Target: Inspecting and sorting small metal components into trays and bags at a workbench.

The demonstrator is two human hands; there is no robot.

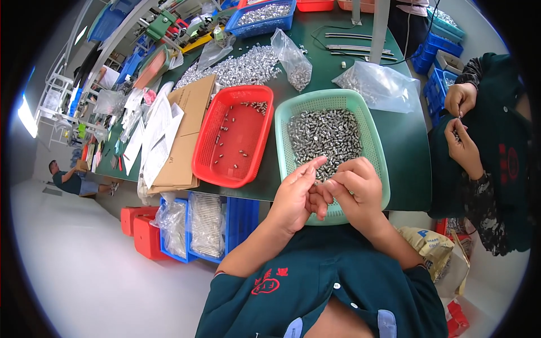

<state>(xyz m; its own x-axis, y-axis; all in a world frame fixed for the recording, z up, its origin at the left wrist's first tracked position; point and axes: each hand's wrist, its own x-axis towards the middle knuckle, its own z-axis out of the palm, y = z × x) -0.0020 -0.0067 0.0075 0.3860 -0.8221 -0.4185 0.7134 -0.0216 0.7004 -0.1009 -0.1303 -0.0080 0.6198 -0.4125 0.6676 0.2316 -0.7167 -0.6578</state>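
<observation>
My left hand (296,194) and my right hand (356,186) meet over the near edge of a green mesh basket (372,127) that holds several small silver metal parts (324,135). Both hands pinch at one small metal part between their fingertips; the part itself is mostly hidden by the fingers. To the left of the green basket stands a red mesh basket (211,163) with a few scattered metal parts in it. Both baskets rest on a dark green table (408,163).
A heap of metal parts (239,67), clear plastic bags (380,84) and a blue basket (262,19) lie farther back. Cardboard and papers (180,129) lie at the left. Another person's hands (462,121) work at the right. Blue and red crates (197,225) stand under the table.
</observation>
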